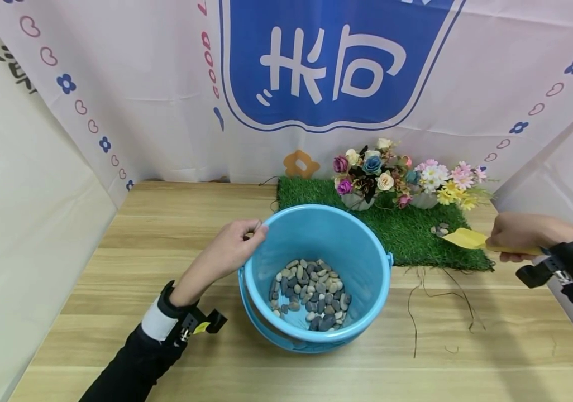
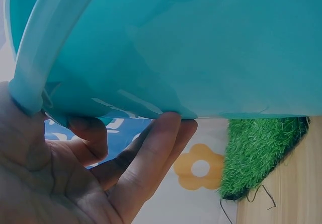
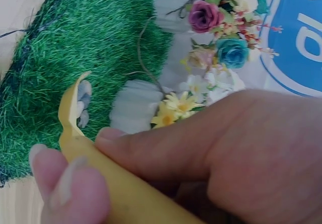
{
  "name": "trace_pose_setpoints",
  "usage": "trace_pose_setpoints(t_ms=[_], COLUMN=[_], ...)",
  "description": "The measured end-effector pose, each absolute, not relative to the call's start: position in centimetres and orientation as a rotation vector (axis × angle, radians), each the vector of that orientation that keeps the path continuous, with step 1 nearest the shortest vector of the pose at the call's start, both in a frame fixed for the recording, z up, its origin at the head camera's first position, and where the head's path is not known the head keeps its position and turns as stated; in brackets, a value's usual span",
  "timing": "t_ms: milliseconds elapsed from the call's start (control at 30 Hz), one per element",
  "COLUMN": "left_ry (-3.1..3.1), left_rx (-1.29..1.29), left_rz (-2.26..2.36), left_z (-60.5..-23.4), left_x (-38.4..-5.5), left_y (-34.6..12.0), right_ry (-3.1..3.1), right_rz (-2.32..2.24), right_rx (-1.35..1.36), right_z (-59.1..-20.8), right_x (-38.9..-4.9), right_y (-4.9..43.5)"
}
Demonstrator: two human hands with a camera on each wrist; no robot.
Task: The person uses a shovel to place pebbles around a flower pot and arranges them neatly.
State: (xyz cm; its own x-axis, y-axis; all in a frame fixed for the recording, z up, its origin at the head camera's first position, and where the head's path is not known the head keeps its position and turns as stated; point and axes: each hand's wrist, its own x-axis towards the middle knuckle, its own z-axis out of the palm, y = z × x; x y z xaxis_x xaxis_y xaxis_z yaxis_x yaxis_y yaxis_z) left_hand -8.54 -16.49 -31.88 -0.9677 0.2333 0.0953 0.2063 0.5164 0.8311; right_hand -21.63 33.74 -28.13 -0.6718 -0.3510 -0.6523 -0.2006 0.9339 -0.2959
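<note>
A light blue bucket (image 1: pixel 316 215) stands on the table with grey and tan pebbles (image 1: pixel 316 290) on its floor. My left hand (image 1: pixel 231 245) holds the bucket at its left rim; in the left wrist view, the fingers (image 2: pixel 146 168) reach along the outer wall beside the handle (image 2: pixel 48 38). At the far right, my right hand (image 1: pixel 523 234) grips a yellow hand shovel (image 1: pixel 467 239) by its handle. The shovel's blade points left, right at a small cluster of pebbles (image 1: pixel 439 229) on the green grass mat (image 1: pixel 407 234). In the right wrist view the blade partly hides those pebbles.
Two pots of artificial flowers (image 1: pixel 374 173) stand along the back of the mat, behind the bucket. Dark loose threads (image 1: pixel 442 293) lie on the wooden table (image 1: pixel 166 223) in front of the mat. A printed cloth (image 1: pixel 176 111) hangs behind the table.
</note>
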Motion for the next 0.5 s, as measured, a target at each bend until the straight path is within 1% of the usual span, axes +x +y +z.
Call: trace_pose_setpoints(t_ms=[200, 333, 500], left_ry=[2.713, 2.707, 2.716], left_rx=[0.397, 0.401, 0.409], left_rz=[1.474, 1.481, 1.471], left_z=[-31.9, -32.0, -32.0], left_x=[-8.5, -8.6, -8.6], left_y=[-16.5, -16.6, -16.6], right_ry=[2.311, 2.268, 2.111], right_rz=[-0.291, -0.354, -0.677], right_rx=[-0.453, -0.665, -1.033], right_z=[-26.6, -25.5, -24.7], right_x=[-20.9, -20.9, -21.0], right_y=[33.9, 33.9, 33.5])
